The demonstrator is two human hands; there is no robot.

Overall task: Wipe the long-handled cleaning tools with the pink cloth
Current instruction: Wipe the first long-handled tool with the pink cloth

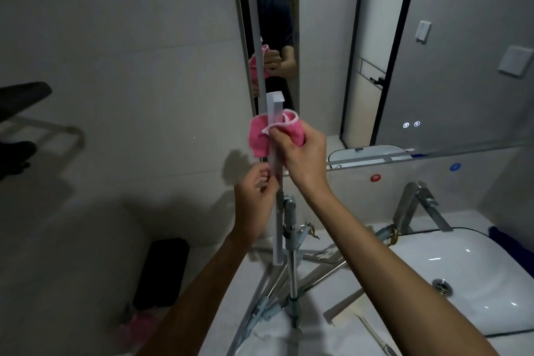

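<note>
Right hand (303,159) wraps pink cloth (261,136) round white handle (274,136).

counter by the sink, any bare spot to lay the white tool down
The counter is crowded: tripod legs spread across its left half, wooden strips lie by the basin. Freest patches: the bare strip between tripod and faucet along the wall, or inside the basin.

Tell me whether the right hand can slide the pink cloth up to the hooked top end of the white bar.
Probably yes. The right hand already grips the pink cloth wrapped around the long white flat bar, just below its hooked top end. Nothing sits on the stretch between, and the left hand holds the bar lower down.
</note>
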